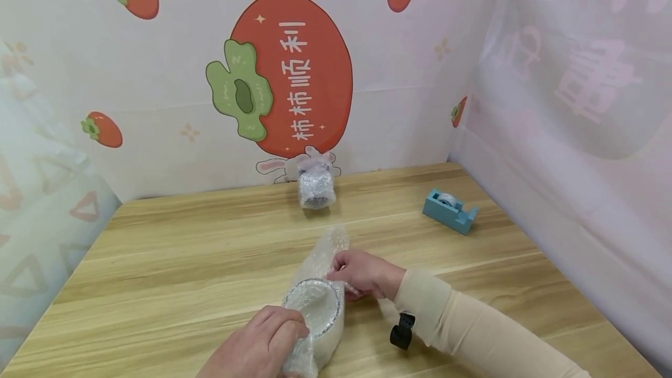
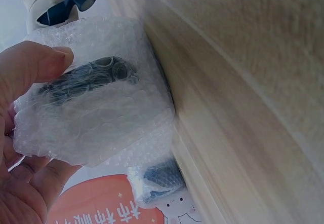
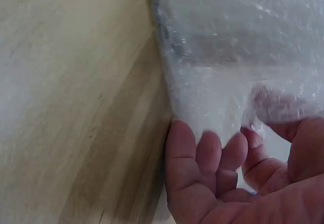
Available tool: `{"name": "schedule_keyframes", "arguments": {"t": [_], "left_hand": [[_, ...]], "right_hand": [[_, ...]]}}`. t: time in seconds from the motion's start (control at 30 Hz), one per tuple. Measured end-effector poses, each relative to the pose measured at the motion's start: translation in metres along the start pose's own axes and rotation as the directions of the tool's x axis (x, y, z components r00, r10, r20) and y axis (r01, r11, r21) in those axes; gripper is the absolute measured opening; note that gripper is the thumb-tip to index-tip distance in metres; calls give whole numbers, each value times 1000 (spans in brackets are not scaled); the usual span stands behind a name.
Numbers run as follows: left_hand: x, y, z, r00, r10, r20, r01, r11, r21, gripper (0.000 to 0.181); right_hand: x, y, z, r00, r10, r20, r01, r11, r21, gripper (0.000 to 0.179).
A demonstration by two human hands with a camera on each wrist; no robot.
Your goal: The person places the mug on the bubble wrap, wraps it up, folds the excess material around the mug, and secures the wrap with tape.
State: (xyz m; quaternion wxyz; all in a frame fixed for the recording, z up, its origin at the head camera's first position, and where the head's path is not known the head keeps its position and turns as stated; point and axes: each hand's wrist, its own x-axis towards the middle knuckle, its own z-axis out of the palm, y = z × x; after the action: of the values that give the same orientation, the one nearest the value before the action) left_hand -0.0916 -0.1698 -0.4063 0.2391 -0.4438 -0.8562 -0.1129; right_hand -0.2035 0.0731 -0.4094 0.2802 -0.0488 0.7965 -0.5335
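Note:
A white, round, cup-like vessel (image 1: 315, 303) with a dark rim stands on the table, wrapped in bubble wrap (image 1: 328, 252) that trails off behind it. My left hand (image 1: 256, 340) holds its near left side. In the left wrist view the thumb presses the wrap beside a dark, elongated part (image 2: 96, 77) under the plastic, while the other fingers reach round behind. At the far right side of the vessel, my right hand (image 1: 363, 273) pinches the wrap between thumb and fingers. The right wrist view shows its fingertips (image 3: 207, 148) against the clear plastic.
Toward the back of the wooden table (image 1: 184, 249) stands another bubble-wrapped item (image 1: 317, 186), dark inside. A blue tape dispenser (image 1: 446, 213) with a roll of tape sits at the back right. Printed cloth walls (image 1: 173, 69) enclose the table's back and sides.

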Motion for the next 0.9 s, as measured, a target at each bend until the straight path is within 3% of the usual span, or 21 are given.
{"name": "schedule_keyframes", "arguments": {"t": [0.1,0.2,0.33,0.47,0.63,0.77,0.9], "left_hand": [[-1,0,1,1000,5,-2,-5,1000,-11,55],[-1,0,1,1000,4,-3,-4,1000,-24,55],[-1,-1,2,1000,13,-14,-13,1000,-28,54],[-1,-2,2,999,21,-27,-22,999,-36,53],[-1,-3,4,998,33,-46,-35,999,-40,52],[0,-4,3,999,38,-37,-39,998,-39,51],[0,-6,3,998,58,-35,-59,997,-44,47]], "right_hand": [[-1,1,4,994,-54,-90,41,989,-143,24],[1,1,7,971,-99,-217,40,965,-261,42],[5,2,8,942,-114,-314,25,961,-274,82],[8,5,5,960,-137,-245,88,976,-200,104],[11,7,-2,976,-196,-99,187,977,-102,101],[9,6,-2,962,-252,-102,231,956,-180,91],[6,4,0,925,-341,-167,286,915,-284,86]]}}
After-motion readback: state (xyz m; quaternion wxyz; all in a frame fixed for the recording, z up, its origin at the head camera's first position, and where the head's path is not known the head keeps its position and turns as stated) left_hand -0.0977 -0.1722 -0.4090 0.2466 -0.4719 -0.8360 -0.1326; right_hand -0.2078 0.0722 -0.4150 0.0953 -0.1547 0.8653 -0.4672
